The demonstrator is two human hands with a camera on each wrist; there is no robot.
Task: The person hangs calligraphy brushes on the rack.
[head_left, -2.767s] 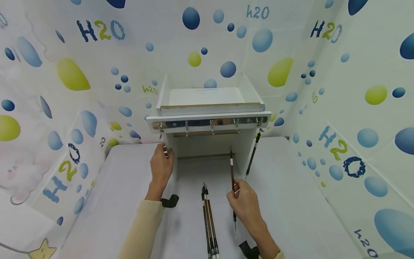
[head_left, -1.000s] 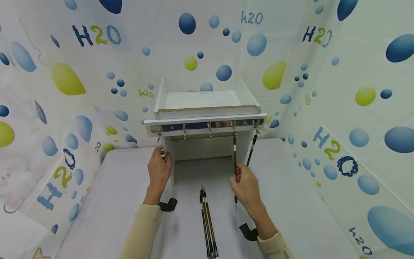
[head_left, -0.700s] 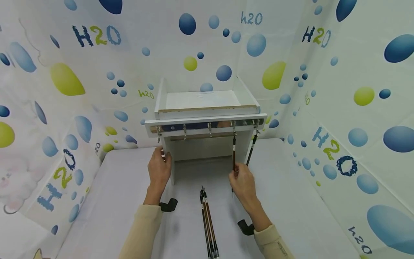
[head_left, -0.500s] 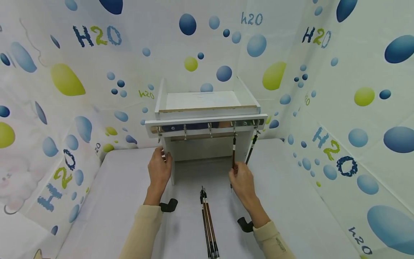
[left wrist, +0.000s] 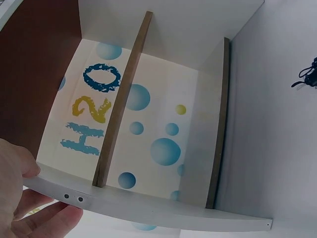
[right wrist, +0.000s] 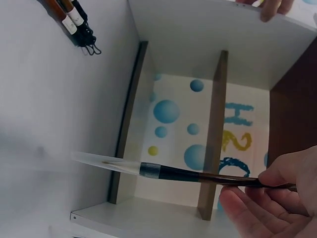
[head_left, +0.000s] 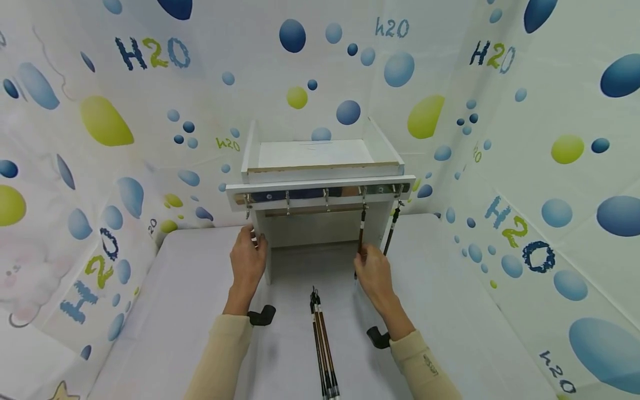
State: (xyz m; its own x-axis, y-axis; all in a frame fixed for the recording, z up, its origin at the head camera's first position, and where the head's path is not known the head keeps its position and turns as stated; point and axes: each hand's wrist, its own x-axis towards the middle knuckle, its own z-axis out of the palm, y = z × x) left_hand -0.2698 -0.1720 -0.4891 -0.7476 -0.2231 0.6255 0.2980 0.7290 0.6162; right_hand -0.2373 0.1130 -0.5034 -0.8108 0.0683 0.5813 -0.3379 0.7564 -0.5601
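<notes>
The right hand (head_left: pixel 374 272) pinched a slim, dark-lacquered calligraphy brush (head_left: pixel 361 226) between thumb and curled fingers (right wrist: pixel 257 215); the brush hung upright from a small metal hook (head_left: pixel 363 193) on the glossy chrome rail (head_left: pixel 320 194) under the shelf's front lip. In the right wrist view its round shaft ended in a metal ferrule and a pale, tapering tuft. A second brush (head_left: pixel 391 232) of the same kind hung from the neighbouring hook, slightly tilted. The left hand (head_left: pixel 248 262) gripped the smooth white side panel (head_left: pixel 265 244) of the boxy laminate shelf (head_left: pixel 320 153), thumb in front, fingers wrapped behind its edge. A bundle of brushes (head_left: pixel 322 344) with looped cords lay flat on the matte pale counter (head_left: pixel 190 289) between the forearms.
</notes>
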